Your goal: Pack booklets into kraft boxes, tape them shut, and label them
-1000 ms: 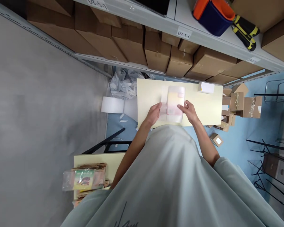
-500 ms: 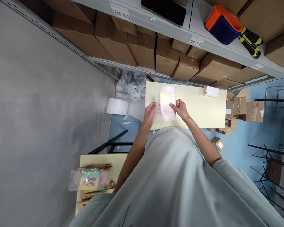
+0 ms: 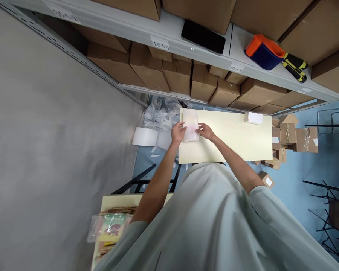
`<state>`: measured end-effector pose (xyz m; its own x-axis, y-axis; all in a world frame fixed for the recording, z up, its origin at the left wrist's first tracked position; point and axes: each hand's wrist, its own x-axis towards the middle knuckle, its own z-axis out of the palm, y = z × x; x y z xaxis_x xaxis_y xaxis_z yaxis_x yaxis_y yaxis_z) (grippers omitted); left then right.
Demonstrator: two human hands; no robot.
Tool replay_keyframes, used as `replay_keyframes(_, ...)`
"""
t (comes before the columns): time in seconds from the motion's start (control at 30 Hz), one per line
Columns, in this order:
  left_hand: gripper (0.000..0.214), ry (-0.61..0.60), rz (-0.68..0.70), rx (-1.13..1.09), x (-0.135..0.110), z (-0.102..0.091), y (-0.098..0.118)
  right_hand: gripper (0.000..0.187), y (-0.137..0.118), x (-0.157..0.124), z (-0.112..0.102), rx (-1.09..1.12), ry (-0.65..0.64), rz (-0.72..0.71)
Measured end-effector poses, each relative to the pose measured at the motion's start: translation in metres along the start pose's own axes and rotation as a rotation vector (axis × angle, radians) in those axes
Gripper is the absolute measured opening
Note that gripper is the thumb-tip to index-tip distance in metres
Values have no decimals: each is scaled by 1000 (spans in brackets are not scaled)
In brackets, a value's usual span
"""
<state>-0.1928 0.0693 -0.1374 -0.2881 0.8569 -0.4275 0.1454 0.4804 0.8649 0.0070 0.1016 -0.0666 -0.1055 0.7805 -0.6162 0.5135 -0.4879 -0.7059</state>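
Observation:
A flat pale packet wrapped in thin translucent white packing foam (image 3: 191,127) lies at the left end of the cream tabletop (image 3: 228,141). A faint pink and yellow tint shows through the wrap; what is inside cannot be made out. My left hand (image 3: 178,132) grips its left edge with thumb and bent fingers. On the opposite edge, my right hand (image 3: 205,131) pinches the foam between thumb and fingers. To the left of the table, a white foam roll (image 3: 145,136) has a loose sheet running toward the tabletop.
A small white box (image 3: 253,117) stands at the table's far right. Crumpled white wrap (image 3: 161,113) lies beyond the roll. Overhead, a grey shelf holds cartons, a black phone (image 3: 203,36) and an orange-blue tape dispenser (image 3: 264,51). Plastic-bagged booklets (image 3: 112,227) lie on a lower-left table.
The foam has been folded over the tinted item, making a narrower packet. Both hands and the packet have shifted left on the table. The view has tilted, showing more shelf.

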Motion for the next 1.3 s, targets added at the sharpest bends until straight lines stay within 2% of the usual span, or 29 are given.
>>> replay_keyframes(0.13, 45, -79, -43, 151, 26, -2, 6, 41, -8, 10, 15, 31, -7, 26)
replay_keyframes(0.23, 49, -110, -62, 172, 30, 1, 6, 39, -4, 5, 12, 17, -24, 51)
replay_keyframes(0.37, 51, -116, -34, 152, 16, 4, 5, 36, 7, -15, -7, 7, -39, 39)
replay_keyframes(0.5, 49, -79, 23, 87, -19, 0, 6, 34, 17, -39, -32, 36, -80, -21)
replay_keyframes(0.73, 36, 31, 70, -59, -113, -4, 14, 38, 22, -72, -69, 45, -248, -134)
replay_keyframes(0.93, 35, 243, 69, -191, -214, -7, 22, 44, 23, -98, -75, -9, -451, -246)
replay_keyframes(1.1, 42, 457, -10, -196, -324, -6, 19, 62, 37, -119, -57, -22, -674, -310)
replay_keyframes(1.2, 48, 601, -34, -250, -386, -2, 13, 68, 43, -136, -32, -49, -785, -327)
replay_keyframes(1.3, 55, 745, -52, -347, -435, 3, 3, 69, 46, -159, -5, -93, -884, -369)
